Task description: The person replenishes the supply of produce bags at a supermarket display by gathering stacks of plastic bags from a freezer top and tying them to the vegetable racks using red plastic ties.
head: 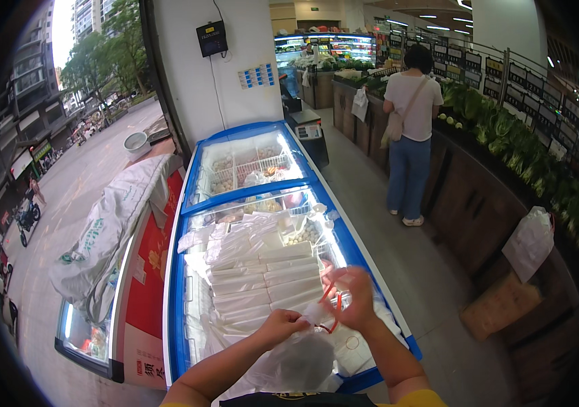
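Note:
My left hand (284, 326) pinches the gathered top of a translucent white plastic bag (302, 356) close to my body. Beside it, on the right, my right hand (353, 297) has its thumb and fingers curled around part of a red band or cord (338, 313), which loops down to the bag's top. Stacked bundles of white plastic bags (269, 285) cover much of the glass lid of a blue-rimmed chest freezer (411, 348). A thin round band (351, 342) lies on white bags at the lower right. Through the glass show wire baskets with round pale food.
Left of the freezer stands a red-sided freezer (147, 254) under a grey cover (111, 219), with a bowl (136, 141) behind. On the right, a person (412, 127) stands at vegetable counters (452, 203). A cardboard box (501, 305) and a hanging white bag (531, 244) are nearer.

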Demonstrator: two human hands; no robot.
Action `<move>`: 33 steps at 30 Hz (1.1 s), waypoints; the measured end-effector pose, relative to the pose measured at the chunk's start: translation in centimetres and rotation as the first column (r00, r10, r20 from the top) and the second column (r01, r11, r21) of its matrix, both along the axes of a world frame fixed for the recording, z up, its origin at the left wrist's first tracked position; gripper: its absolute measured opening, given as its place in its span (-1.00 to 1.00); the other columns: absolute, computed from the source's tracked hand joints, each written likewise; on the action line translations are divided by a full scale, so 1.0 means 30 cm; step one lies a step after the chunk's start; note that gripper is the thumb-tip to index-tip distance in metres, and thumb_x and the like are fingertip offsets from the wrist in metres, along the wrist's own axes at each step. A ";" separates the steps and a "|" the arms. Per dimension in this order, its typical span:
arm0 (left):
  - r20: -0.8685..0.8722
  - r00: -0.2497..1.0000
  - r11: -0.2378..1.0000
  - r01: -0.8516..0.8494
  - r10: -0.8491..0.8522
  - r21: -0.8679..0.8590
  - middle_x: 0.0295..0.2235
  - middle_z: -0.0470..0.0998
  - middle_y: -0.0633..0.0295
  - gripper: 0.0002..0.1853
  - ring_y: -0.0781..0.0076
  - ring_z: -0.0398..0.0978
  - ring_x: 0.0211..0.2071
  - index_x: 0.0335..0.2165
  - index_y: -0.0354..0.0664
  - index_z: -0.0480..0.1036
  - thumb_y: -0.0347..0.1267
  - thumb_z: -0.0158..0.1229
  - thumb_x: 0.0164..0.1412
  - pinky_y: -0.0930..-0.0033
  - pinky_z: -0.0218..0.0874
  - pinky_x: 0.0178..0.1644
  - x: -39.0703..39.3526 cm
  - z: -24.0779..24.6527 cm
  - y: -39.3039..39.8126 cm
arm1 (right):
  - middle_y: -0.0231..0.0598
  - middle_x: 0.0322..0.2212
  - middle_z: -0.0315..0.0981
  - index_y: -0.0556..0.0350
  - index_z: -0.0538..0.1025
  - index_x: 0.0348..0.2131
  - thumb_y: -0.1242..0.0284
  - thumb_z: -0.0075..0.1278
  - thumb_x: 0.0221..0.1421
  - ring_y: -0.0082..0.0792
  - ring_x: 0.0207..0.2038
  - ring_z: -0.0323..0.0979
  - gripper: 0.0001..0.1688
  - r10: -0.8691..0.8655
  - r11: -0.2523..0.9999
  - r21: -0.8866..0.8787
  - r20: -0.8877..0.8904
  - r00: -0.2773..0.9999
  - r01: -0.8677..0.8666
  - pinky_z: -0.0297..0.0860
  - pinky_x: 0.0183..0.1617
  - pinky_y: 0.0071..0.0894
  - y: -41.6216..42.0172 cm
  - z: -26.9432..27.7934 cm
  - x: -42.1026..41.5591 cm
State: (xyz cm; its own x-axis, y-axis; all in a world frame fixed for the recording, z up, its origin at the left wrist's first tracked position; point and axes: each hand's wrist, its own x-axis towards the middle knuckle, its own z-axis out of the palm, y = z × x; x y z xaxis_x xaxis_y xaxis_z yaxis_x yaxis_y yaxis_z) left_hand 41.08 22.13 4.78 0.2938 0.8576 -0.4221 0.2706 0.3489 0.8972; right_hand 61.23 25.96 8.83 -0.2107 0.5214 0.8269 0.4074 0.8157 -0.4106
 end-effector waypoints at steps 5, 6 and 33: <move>0.115 0.993 0.997 -0.007 -0.002 0.082 -0.52 0.45 0.36 -0.81 0.69 0.30 -0.49 -0.44 -0.33 0.47 -0.37 0.07 0.04 0.58 0.12 -0.41 -0.001 -0.054 0.012 | -0.32 -0.37 0.34 -0.11 0.44 -0.31 0.32 0.02 -0.14 -0.24 -0.29 0.34 -0.71 0.415 0.887 -0.381 0.408 0.813 -0.262 0.27 -0.23 -0.30 -0.033 -0.069 -0.037; 0.152 0.988 0.998 0.005 -0.014 0.062 -0.53 0.44 0.38 -0.80 0.70 0.28 -0.49 -0.45 -0.31 0.47 -0.35 0.08 0.04 0.59 0.10 -0.42 -0.005 -0.050 0.008 | -0.32 -0.39 0.35 -0.11 0.44 -0.32 0.33 0.01 -0.13 -0.25 -0.32 0.36 -0.73 0.471 0.833 -0.495 0.403 0.785 -0.246 0.30 -0.28 -0.32 -0.029 -0.090 -0.033; 0.231 0.973 0.969 -0.066 0.009 0.238 -0.56 0.38 0.46 -0.77 0.77 0.23 -0.51 -0.44 -0.30 0.45 -0.31 0.06 0.09 0.67 0.07 -0.44 -0.071 0.034 -0.125 | -0.36 -0.37 0.38 0.04 0.24 0.01 0.44 -0.15 0.07 -0.58 -0.36 0.30 -0.54 0.580 0.172 -0.848 -0.324 0.748 -0.501 0.24 -0.24 -0.57 -0.087 -0.090 -0.044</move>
